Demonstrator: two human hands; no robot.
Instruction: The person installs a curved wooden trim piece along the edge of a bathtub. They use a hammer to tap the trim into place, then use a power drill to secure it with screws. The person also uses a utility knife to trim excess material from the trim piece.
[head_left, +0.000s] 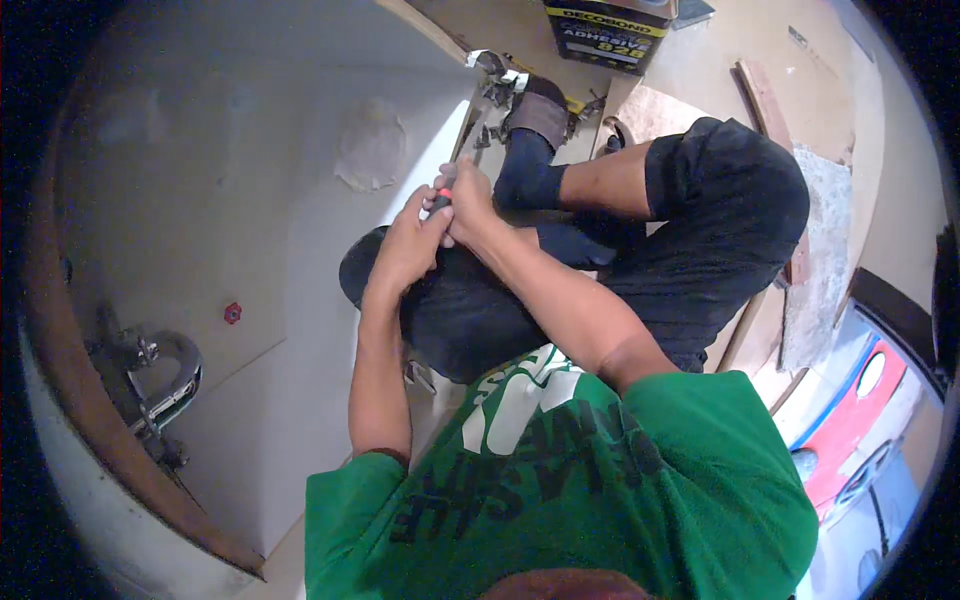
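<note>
Both hands meet in front of my folded legs, over the edge of a pale panel. My left hand (405,245) is closed around the black-and-red handle (441,202) of a slim tool that looks like a screwdriver. Just ahead of it, my right hand (470,200) is closed at the front end of the same tool, its fingers hiding most of the shaft. Beyond my fingertips several metal hinges (490,134) lie near my slippered foot (540,118). What the tool's tip touches, I cannot make out.
A dark adhesive can (610,35) stands at the far side. Wood strips (765,105) and a grey-white board (820,260) lie to the right. On the left, a curved metal pipe fitting (175,380) and a red valve knob (232,313) show beside the large panel (230,200).
</note>
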